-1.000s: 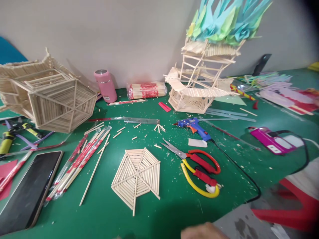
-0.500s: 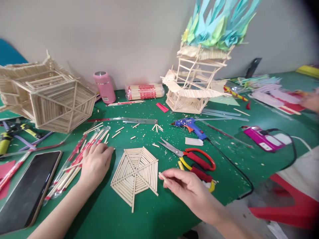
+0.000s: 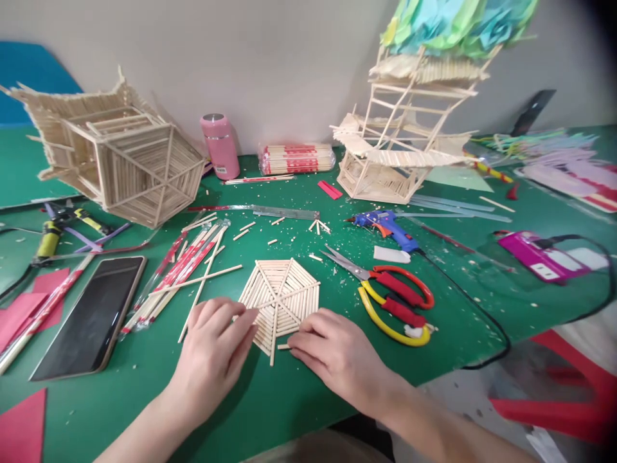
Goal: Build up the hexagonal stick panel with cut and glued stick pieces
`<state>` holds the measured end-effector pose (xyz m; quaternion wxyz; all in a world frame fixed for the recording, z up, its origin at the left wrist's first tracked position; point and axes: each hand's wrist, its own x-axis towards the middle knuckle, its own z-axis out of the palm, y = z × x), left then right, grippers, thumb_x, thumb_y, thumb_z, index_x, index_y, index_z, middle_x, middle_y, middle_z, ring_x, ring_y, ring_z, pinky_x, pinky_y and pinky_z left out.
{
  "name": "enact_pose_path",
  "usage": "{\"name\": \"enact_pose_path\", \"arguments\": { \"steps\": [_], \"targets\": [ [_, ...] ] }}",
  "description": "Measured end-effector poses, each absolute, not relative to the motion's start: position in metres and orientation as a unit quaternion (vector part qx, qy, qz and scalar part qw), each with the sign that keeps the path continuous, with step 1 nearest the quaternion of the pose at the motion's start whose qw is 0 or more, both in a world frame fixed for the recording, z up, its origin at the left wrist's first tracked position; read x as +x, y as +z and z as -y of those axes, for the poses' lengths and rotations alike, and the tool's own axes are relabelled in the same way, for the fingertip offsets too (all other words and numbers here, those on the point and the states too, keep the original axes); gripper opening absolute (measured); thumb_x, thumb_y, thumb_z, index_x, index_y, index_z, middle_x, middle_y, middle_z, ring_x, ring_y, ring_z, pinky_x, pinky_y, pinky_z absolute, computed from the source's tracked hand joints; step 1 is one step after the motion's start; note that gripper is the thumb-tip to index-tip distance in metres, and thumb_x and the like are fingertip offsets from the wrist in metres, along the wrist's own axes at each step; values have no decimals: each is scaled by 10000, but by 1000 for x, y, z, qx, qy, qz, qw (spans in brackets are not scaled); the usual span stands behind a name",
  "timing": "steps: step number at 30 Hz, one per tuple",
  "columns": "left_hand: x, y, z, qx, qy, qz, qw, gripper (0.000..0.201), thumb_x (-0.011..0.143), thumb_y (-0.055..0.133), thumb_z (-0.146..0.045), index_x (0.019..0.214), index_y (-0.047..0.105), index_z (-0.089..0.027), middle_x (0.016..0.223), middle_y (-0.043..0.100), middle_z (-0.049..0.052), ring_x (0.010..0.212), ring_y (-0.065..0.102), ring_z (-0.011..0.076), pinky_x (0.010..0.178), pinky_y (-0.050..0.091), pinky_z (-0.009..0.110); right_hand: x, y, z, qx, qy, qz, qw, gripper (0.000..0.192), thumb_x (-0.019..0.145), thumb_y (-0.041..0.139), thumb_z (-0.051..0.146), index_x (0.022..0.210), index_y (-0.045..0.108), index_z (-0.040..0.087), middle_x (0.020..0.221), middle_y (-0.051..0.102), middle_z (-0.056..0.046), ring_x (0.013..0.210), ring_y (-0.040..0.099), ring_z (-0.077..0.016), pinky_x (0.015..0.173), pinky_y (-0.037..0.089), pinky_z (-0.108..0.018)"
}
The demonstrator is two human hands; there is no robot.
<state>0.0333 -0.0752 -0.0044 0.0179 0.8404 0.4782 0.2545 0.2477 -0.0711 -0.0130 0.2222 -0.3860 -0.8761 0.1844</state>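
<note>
A hexagonal panel of thin wooden sticks, with crossing spokes, lies flat on the green table. At its lower left edge, my left hand has curled fingers closed over the rim. My right hand is at the lower right edge, pinching a short wooden stick close to the panel's open side. One spoke end sticks out between my two hands. Scissors with red and yellow handles lie open to the right of the panel.
Packets of sticks and a phone lie left. Behind stand a stick house model, a pink flask, a wrapped stick bundle and a stick tower. A blue glue gun trails its cord right, near a purple power strip.
My left hand has moved from the stick packets to the panel. My right hand has brought its short stick to the panel's lower edge. Two long sticks now lie crossed by the packets.
</note>
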Motion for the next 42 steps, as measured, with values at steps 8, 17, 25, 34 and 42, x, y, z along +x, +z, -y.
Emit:
{"name": "enact_pose_path", "arguments": {
  "steps": [8,17,25,34,42],
  "targets": [
    [49,-16,96,840,267,-462,103,123,845,509,-148,887,609,-206,856,628,31,855,522,195,778,375,373,243,-25,70,-396,168,870,239,130,866,515,176,856,644,181,782,568,-33,765,503,-162,666,417,-277],
    [54,-30,102,840,275,-463,64,130,856,495,-173,885,618,-199,842,628,30,825,530,184,774,369,364,247,-27,69,-412,152,867,233,164,877,479,165,753,586,175,760,543,-35,744,503,-162,634,418,-272],
    [54,-36,102,850,276,-449,11,133,861,485,-190,888,614,-174,843,633,43,831,529,200,790,368,378,246,-28,67,-414,113,883,191,226,914,410,193,738,549,172,749,536,-48,706,500,-177,606,427,-294],
    [55,-31,101,867,238,-438,6,148,870,454,-187,825,592,-159,789,604,48,771,519,209,729,373,390,244,-29,69,-410,114,877,222,177,898,446,179,763,557,158,758,536,-50,729,500,-176,642,422,-291],
    [56,-30,100,874,230,-427,-34,167,862,433,-150,864,600,-156,749,593,39,691,502,198,682,350,367,245,-31,70,-424,113,871,222,202,909,429,223,759,559,184,749,533,-38,709,508,-167,622,419,-279]
  ]
}}
